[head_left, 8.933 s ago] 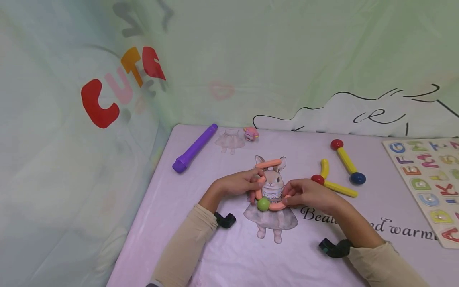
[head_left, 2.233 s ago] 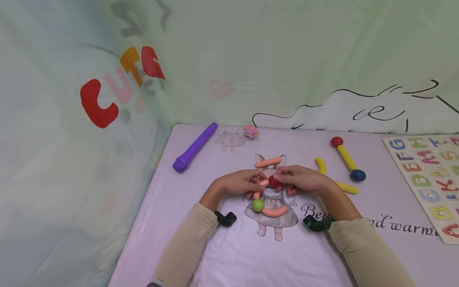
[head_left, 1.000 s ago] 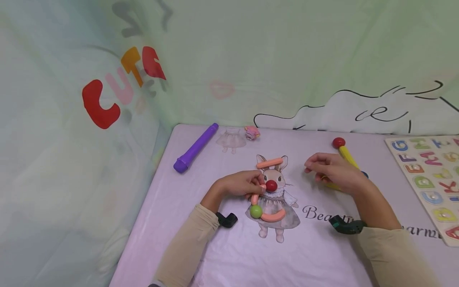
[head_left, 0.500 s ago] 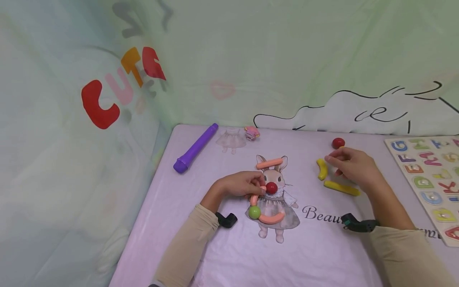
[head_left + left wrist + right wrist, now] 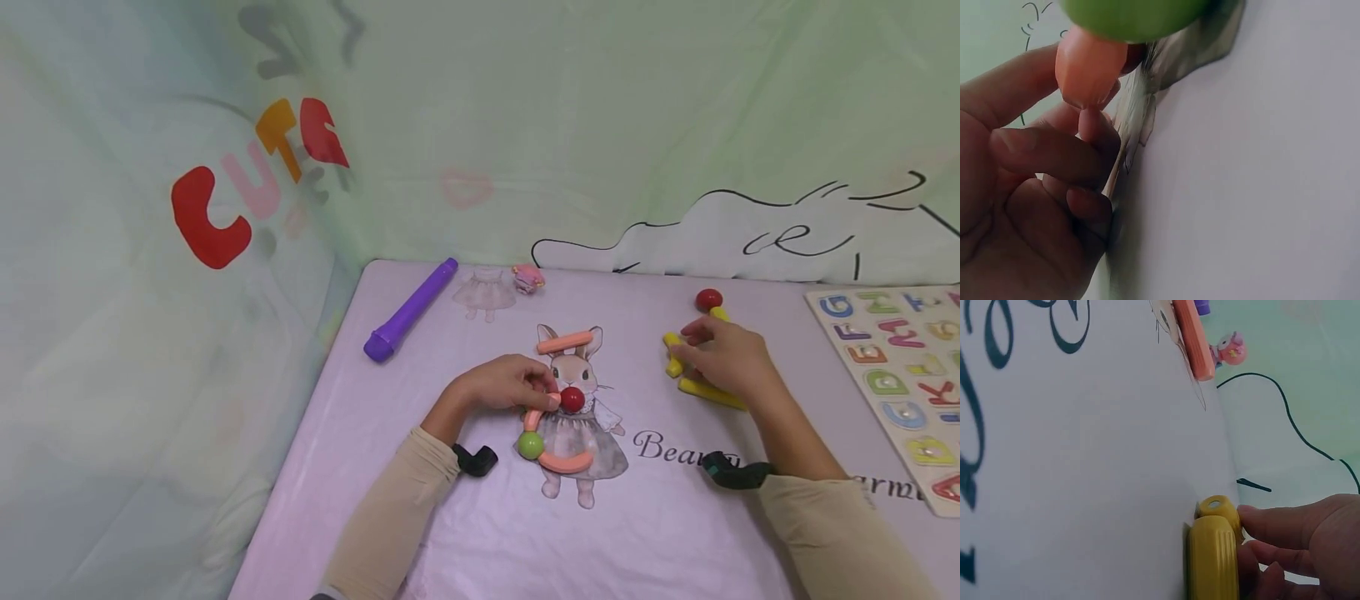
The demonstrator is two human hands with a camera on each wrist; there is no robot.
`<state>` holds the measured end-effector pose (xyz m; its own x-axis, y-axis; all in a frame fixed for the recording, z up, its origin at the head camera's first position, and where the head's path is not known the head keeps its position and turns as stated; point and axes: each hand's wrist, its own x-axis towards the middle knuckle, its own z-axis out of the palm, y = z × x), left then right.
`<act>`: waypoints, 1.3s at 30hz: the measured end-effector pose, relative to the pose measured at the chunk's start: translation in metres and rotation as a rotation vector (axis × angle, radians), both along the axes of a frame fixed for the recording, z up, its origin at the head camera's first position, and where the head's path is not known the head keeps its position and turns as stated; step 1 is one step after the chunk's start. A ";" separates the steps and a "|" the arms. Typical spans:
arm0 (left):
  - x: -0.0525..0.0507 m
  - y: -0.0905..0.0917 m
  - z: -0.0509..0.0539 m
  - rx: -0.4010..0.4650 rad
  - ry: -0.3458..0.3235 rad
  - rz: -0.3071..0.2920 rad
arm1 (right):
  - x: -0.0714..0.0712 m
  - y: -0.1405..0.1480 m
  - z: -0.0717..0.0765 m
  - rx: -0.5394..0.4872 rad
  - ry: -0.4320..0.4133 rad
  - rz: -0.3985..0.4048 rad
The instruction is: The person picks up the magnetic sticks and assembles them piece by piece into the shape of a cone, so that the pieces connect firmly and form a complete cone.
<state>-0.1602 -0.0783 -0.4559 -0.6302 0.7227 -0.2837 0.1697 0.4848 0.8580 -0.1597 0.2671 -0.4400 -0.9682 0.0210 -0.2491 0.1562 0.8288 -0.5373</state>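
Observation:
My left hand (image 5: pixel 510 383) pinches a curved orange magnetic stick (image 5: pixel 532 418) over the rabbit print. A red ball (image 5: pixel 572 399) sits at that stick's upper end, by the fingertips. At its lower end is a green ball (image 5: pixel 531 445), which joins a second curved orange stick (image 5: pixel 567 462). In the left wrist view the green ball (image 5: pixel 1135 19) partly hides the fingers. My right hand (image 5: pixel 723 358) has its thumb and fingers on a short curved yellow stick (image 5: pixel 673 357), whose end shows a metal disc in the right wrist view. A straight yellow stick (image 5: pixel 708 393) lies just below that hand.
A loose straight orange stick (image 5: pixel 565 342) lies across the rabbit's ears. Behind the right hand is another red ball (image 5: pixel 708 300) on a yellow stick. A purple toy microphone (image 5: pixel 408 312), a small pink figure (image 5: pixel 528 278) and a letter board (image 5: pixel 892 375) lie farther out.
My right hand took the red ball from the yellow sticks and put it on the held orange stick's end. It then moved right and came down on the curved yellow stick.

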 end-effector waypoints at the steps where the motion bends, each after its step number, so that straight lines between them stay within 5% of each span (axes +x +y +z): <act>1: 0.000 0.000 -0.001 -0.004 0.009 0.000 | 0.000 -0.001 -0.001 0.004 0.004 0.003; 10: 0.002 0.004 -0.001 -0.057 0.082 -0.008 | -0.003 -0.009 -0.001 0.019 0.026 0.027; 23: 0.001 0.004 0.002 -0.066 0.083 -0.040 | 0.004 -0.025 0.010 0.050 0.060 0.149; 39: 0.002 0.004 0.003 -0.092 0.089 0.014 | 0.027 -0.056 0.038 -0.195 -0.026 0.304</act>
<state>-0.1577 -0.0741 -0.4525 -0.6659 0.6870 -0.2909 0.2354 0.5635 0.7919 -0.1329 0.2111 -0.4021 -0.9161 -0.3177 -0.2447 -0.0662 0.7215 -0.6892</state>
